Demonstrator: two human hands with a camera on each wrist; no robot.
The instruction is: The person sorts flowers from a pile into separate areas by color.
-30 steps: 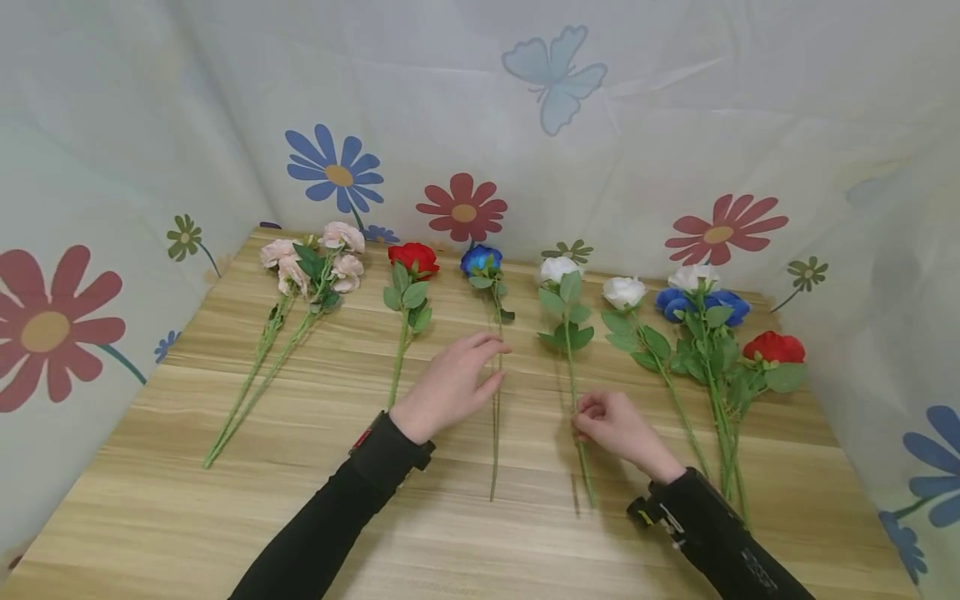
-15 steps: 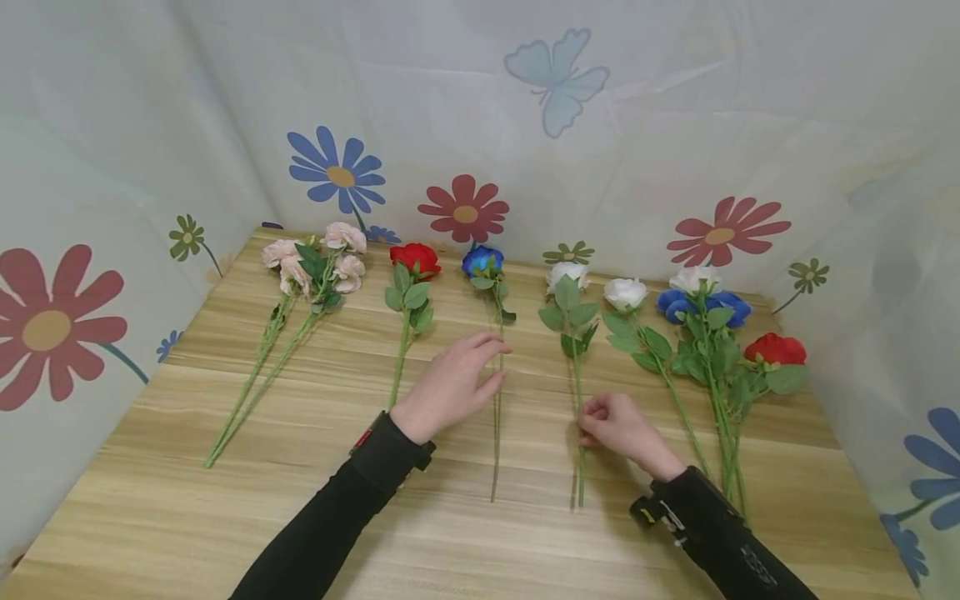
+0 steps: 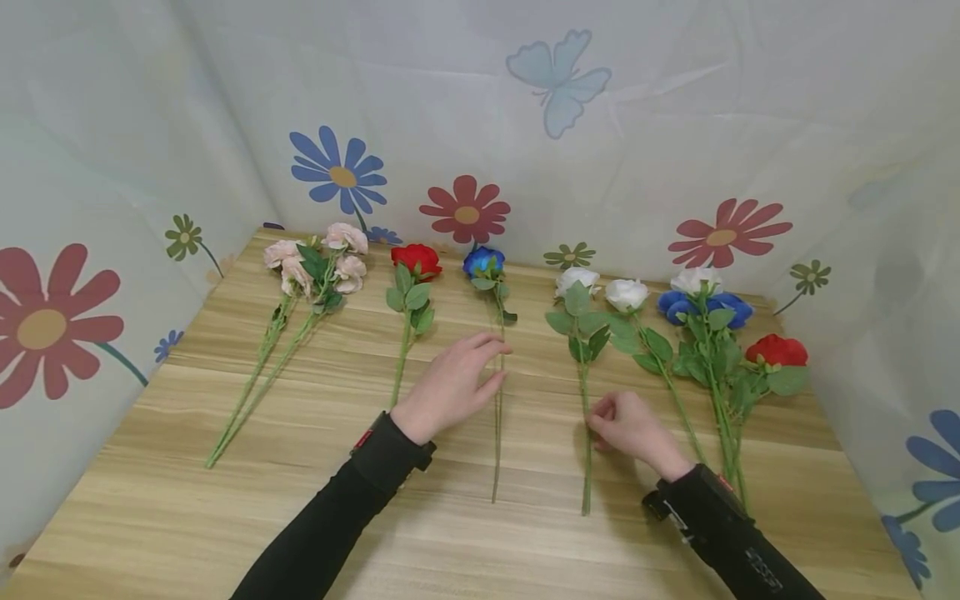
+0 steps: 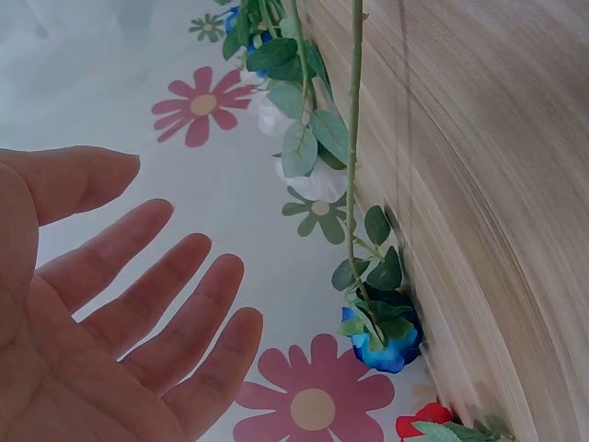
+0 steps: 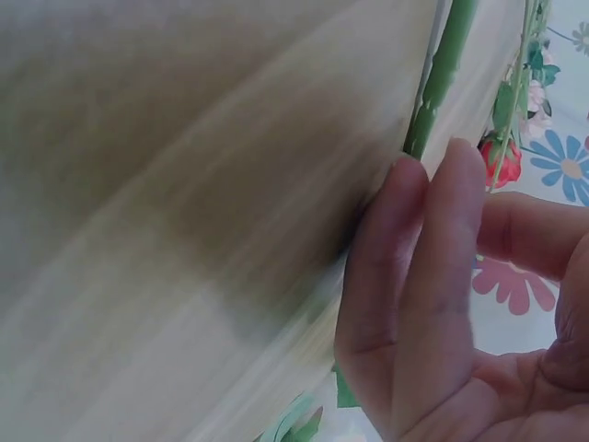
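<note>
In the head view, my right hand (image 3: 633, 429) pinches the lower stem of a white rose (image 3: 576, 282), which lies on the wooden table with its bloom toward the back. The right wrist view shows the green stem (image 5: 446, 78) running behind the fingertips, so the contact itself is partly hidden. My left hand (image 3: 453, 383) hovers with relaxed, spread fingers over the stem of a blue rose (image 3: 483, 262). Its palm holds nothing in the left wrist view, and the blue bloom (image 4: 386, 345) is apart from it. Left of that hand lies a red rose (image 3: 416, 260).
Pale pink flowers (image 3: 347, 275) lie at the left of the table (image 3: 150, 500). Right of the held rose are another white rose (image 3: 626, 294), a bunch with blue blooms (image 3: 731, 308) and a red rose (image 3: 778, 348). A flower-printed curtain (image 3: 637, 167) stands behind the table.
My right hand has shifted slightly right, bringing the white rose's bloom and stem closer to the other white rose. The left hand has stayed in place.
</note>
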